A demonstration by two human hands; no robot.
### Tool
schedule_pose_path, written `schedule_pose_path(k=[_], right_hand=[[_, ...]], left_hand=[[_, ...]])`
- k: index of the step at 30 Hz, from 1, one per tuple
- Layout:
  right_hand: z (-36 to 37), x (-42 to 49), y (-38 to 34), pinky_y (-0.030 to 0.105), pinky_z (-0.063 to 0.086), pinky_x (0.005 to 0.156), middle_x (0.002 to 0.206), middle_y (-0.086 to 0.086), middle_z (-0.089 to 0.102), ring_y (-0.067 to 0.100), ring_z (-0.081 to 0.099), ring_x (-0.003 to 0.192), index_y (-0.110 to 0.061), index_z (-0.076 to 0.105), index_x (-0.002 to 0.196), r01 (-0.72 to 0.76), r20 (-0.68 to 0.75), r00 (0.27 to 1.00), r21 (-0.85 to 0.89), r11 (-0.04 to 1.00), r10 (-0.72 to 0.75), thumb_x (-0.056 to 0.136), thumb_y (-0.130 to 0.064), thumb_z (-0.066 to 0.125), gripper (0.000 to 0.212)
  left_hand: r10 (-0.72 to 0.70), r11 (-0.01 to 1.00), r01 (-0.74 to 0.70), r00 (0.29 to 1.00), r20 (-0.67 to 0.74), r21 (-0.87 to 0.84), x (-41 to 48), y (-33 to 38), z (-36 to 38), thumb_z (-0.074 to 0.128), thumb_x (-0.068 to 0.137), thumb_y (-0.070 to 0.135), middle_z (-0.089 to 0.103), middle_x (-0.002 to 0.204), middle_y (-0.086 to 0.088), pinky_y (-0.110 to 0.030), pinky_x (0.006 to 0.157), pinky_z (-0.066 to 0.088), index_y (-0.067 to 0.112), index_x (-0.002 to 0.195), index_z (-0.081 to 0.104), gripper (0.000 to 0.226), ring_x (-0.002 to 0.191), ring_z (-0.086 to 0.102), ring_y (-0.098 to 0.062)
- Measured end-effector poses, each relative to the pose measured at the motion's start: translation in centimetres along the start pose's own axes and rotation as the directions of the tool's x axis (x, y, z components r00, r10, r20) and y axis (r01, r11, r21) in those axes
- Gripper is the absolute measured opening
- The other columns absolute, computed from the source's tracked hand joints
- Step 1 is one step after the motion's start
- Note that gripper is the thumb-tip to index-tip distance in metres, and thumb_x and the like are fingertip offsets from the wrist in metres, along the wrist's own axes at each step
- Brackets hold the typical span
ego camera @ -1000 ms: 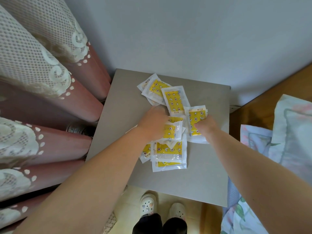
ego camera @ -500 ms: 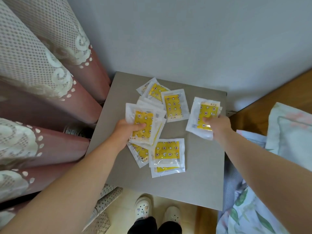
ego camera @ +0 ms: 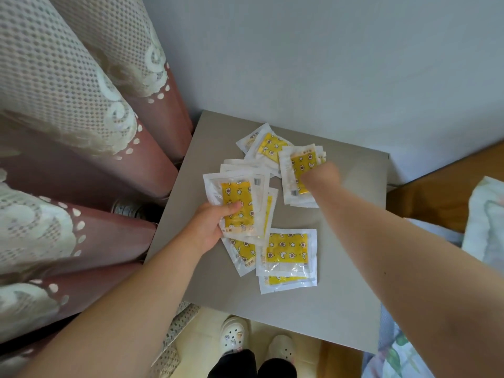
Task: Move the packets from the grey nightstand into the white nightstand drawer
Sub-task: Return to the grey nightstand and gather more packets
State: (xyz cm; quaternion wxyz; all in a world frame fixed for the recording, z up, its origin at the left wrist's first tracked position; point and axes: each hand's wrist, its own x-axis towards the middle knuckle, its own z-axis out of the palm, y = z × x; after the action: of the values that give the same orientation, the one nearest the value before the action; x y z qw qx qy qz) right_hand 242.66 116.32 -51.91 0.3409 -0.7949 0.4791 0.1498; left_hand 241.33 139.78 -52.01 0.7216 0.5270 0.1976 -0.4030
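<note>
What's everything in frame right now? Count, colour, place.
grey nightstand: one, grey, centre
loose packets: at least five, yellow in clear wrap, lying on nightstand
left stack: fanned packets, number unclear, yellow, held above nightstand
right stack: a few packets, yellow, held further back
curtain: one, mauve with cream lace, left
wall: pale grey, behind
bedding: pale floral, right edge
clogs: two, white, floor, bottom
left hand: one, grip on left stack
right hand: one, grip on right stack
</note>
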Motion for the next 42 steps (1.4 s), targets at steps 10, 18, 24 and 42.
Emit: schedule_pose_path(k=[10, 18, 24, 42], right_hand=[[-2.1, -2.1, 3.3, 0.039, 0.047, 0.096, 0.117, 0.006, 0.060, 0.026, 0.057, 0.110, -0.006, 0.058, 0.119, -0.261, 0.219, 0.960, 0.472, 0.842, 0.175, 0.081, -0.017, 0.074, 0.042], [-5.5, -6.9, 5.0, 0.043, 0.049, 0.094, 0.113, 0.008, 0.067, 0.027, 0.063, 0.106, -0.007, 0.066, 0.108, -0.324, 0.346, 0.933, 0.687, 0.651, 0.100, 0.077, -0.004, 0.075, 0.032], [-6.6, -11.1, 5.6, 0.046, 0.046, 0.098, 0.113, 0.008, 0.065, 0.027, 0.060, 0.105, -0.011, 0.063, 0.113, -0.300, 0.241, 0.953, 0.658, 0.690, 0.184, 0.073, -0.021, 0.081, 0.045], [-2.6, -14.2, 10.1, 0.032, 0.042, 0.068, 0.092, 0.004, 0.057, 0.021, 0.053, 0.078, -0.010, 0.059, 0.110, -0.339, 0.198, 0.937, 0.719, 0.607, 0.288, 0.086, -0.017, 0.069, 0.027]], left_hand=[[0.026, 0.991, -0.035, 0.997, 0.068, 0.132, -0.9, 1.5, 1.0, 0.061, 0.083, -0.002, 0.074, 0.092, -0.006, -0.036, 0.069, 0.060, 0.008, 0.104, 0.065, 0.024, 0.083, 0.072, -0.020], [0.006, 0.959, -0.026, 0.997, 0.074, 0.282, -3.1, 3.1, 3.3, 0.067, 0.081, -0.001, 0.073, 0.100, -0.011, -0.041, 0.075, 0.058, 0.008, 0.103, 0.067, 0.024, 0.087, 0.071, -0.024], [0.043, 0.950, -0.046, 0.999, 0.016, 0.308, -4.7, 4.4, 6.4, 0.075, 0.077, 0.004, 0.072, 0.103, -0.013, -0.048, 0.081, 0.056, 0.008, 0.109, 0.066, 0.033, 0.094, 0.069, -0.029], [0.032, 0.680, 0.064, 0.993, -0.118, 0.730, -2.6, -0.8, 4.4, 0.081, 0.073, 0.013, 0.070, 0.094, -0.006, -0.035, 0.078, 0.054, 0.013, 0.095, 0.066, 0.027, 0.086, 0.067, -0.024]])
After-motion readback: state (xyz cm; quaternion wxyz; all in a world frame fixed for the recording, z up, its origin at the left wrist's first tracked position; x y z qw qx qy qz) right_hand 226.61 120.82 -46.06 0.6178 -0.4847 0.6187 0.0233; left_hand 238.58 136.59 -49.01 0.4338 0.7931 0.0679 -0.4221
